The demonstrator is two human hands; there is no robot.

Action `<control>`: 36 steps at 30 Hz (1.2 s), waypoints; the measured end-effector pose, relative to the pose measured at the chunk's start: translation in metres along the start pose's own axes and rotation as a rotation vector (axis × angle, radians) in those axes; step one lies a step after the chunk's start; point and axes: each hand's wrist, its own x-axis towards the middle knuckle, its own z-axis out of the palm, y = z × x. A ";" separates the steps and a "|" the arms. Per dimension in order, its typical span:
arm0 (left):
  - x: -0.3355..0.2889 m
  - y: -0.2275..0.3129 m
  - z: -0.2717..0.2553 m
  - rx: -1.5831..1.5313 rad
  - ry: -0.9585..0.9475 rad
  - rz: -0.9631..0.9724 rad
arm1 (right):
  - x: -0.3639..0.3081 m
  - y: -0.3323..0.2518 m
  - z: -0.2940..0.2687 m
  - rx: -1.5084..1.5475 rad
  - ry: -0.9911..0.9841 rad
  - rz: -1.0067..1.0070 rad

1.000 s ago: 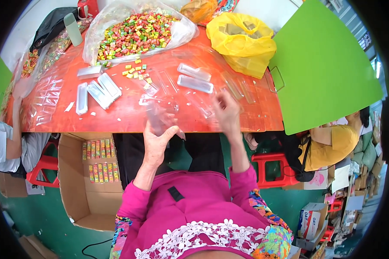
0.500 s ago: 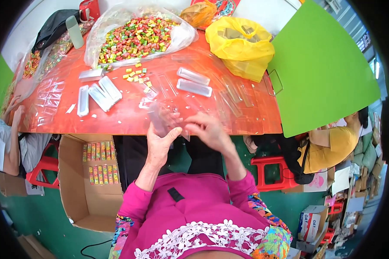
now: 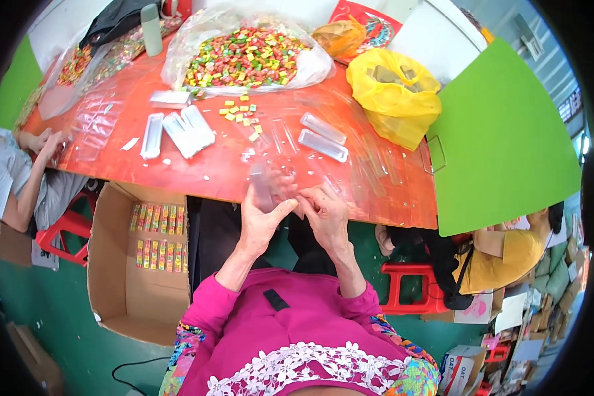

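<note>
My left hand (image 3: 261, 221) holds a narrow translucent plastic box (image 3: 262, 187) upright at the table's front edge, its thumb pointing right. Close beside it, my right hand (image 3: 327, 211) has its thumb and fingers pinched together near the left thumb tip; what they grip is too small to make out. Beyond my hands lie several loose yellow wrapped candies (image 3: 238, 117). Two translucent plastic boxes (image 3: 322, 145) lie to their right. More such boxes (image 3: 188, 131) sit to the left. A clear bag (image 3: 315, 66) spread open at the back bears a heap of red, yellow and green candies (image 3: 244, 58).
Left of my legs, a cardboard box (image 3: 158, 300) holds two rows of candy-filled packs (image 3: 158, 256). A yellow plastic bag (image 3: 402, 109) stands at the back right of the red table (image 3: 237, 178), by a green board (image 3: 508, 138). People sit at left (image 3: 30, 178) and right (image 3: 501, 257).
My right hand has come in from the right and closed its fingers beside my left thumb. The view has turned, so the tabletop things appear farther right.
</note>
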 end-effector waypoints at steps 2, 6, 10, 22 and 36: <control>0.003 0.002 -0.003 0.007 0.006 0.025 | 0.001 -0.001 0.006 -0.028 0.039 -0.047; 0.007 0.007 -0.009 0.027 0.031 0.047 | 0.006 -0.004 0.016 -0.041 0.086 -0.105; 0.007 0.013 -0.016 0.021 0.116 0.043 | 0.015 -0.011 0.013 -0.042 0.000 -0.135; 0.021 0.023 -0.028 0.066 0.212 0.025 | 0.067 -0.011 0.012 0.052 -0.169 -0.287; 0.027 0.011 -0.041 -0.039 0.170 -0.105 | 0.185 0.162 -0.031 -0.353 0.061 -0.015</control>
